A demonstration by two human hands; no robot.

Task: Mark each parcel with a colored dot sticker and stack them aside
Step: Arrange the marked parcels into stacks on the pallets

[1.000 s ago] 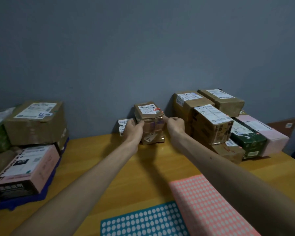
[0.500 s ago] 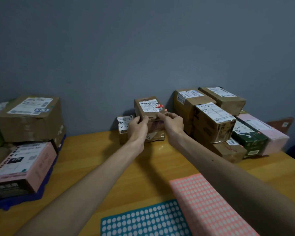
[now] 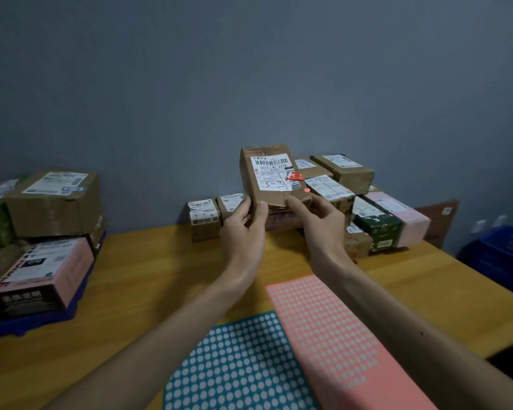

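Observation:
A small brown cardboard parcel (image 3: 271,176) with a white barcode label and a red tag is held up above the table's far middle, tilted toward me. A pink dot (image 3: 306,190) shows near its lower right corner. My left hand (image 3: 243,229) grips its lower left edge. My right hand (image 3: 320,223) touches its lower right corner with fingers spread. Two sticker sheets lie near me: a teal one (image 3: 237,365) and a pink one (image 3: 332,335).
Several parcels are stacked at the back right (image 3: 376,214), among them a green box and a pink one. Two small boxes (image 3: 208,214) stand against the wall at centre. Larger parcels pile up on the left (image 3: 51,202). The wooden table (image 3: 148,276) runs under all; a blue crate (image 3: 504,250) sits far right.
Both hands have lifted the small brown parcel off the pile at the back and drawn it up and toward me, tilting its label into view.

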